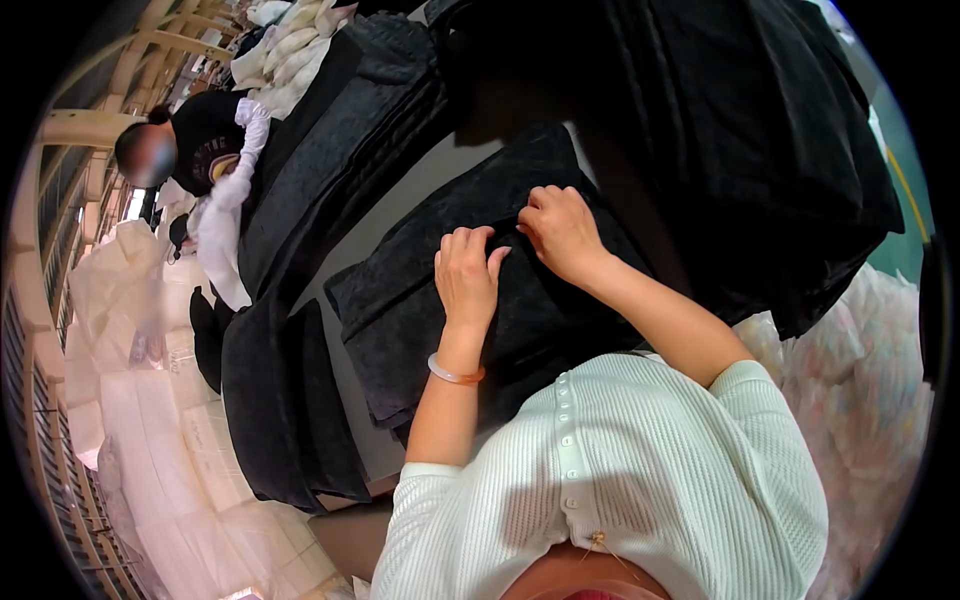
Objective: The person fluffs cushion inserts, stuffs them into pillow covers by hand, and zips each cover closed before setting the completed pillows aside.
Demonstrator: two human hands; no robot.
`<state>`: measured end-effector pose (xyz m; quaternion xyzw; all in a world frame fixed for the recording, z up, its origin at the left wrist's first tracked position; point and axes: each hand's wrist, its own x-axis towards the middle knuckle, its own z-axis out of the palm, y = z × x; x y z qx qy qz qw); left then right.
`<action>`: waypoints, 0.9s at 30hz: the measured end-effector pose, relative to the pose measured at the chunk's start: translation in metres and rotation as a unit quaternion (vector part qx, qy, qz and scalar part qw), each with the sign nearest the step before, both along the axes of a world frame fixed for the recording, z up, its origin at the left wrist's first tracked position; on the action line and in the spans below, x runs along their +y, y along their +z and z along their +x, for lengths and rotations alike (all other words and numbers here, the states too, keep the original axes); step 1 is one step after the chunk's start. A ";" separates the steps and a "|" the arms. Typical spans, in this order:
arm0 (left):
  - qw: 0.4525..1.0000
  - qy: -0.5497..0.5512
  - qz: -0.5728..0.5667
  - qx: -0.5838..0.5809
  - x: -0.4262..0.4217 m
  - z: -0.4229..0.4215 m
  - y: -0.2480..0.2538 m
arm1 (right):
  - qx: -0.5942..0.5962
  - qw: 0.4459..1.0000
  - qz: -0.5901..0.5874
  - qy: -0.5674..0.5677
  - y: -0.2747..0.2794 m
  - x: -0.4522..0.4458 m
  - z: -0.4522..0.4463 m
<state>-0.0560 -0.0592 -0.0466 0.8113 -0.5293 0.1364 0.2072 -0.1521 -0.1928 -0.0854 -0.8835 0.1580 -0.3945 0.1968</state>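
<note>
I have both hands over a folded black cloth [530, 305] that lies on the grey worktop [388, 207], directly in front of the wearer's ribbed, pale buttoned top [640, 450]. On my left hand [468, 272], the fingers are bent over the cloth and the thumb stands away from them; I can't tell whether they grip any fabric. My right hand [560, 232] is just beside it, fingers curled down at a fold, but I can't make out whether the tips pinch it. A pale bracelet [455, 372] circles the left wrist. Beyond the cloth, to the left, I see a stack of black fabric [345, 150], and a larger black pile [740, 110] rises on the right. A masked co-worker [205, 140] with white sleeves is well apart, at upper left.
</note>
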 end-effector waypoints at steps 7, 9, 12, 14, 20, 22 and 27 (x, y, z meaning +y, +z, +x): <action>1.000 -0.012 -0.006 0.006 0.000 0.002 -0.006 | 0.136 0.989 0.061 0.026 0.014 -0.037 -0.028; 1.000 -0.017 0.003 -0.009 -0.002 -0.004 -0.001 | 0.112 0.987 0.111 0.019 0.011 -0.033 -0.029; 0.991 -0.126 -0.023 -0.033 -0.029 -0.009 0.009 | 0.054 0.982 0.179 0.029 0.009 -0.034 -0.028; 0.991 -0.132 -0.023 -0.024 -0.047 -0.005 0.005 | 0.044 0.980 0.192 0.022 0.002 -0.035 -0.029; 0.980 -0.198 -0.018 0.022 -0.074 0.000 0.005 | 0.043 0.976 0.215 -0.005 -0.006 -0.040 -0.033; 0.982 -0.186 -0.003 0.029 -0.077 0.004 0.001 | 0.035 0.978 0.207 0.000 -0.010 -0.045 -0.035; 0.976 -0.148 -0.024 0.155 -0.072 0.012 -0.009 | 0.011 0.961 0.277 0.019 -0.014 -0.045 -0.039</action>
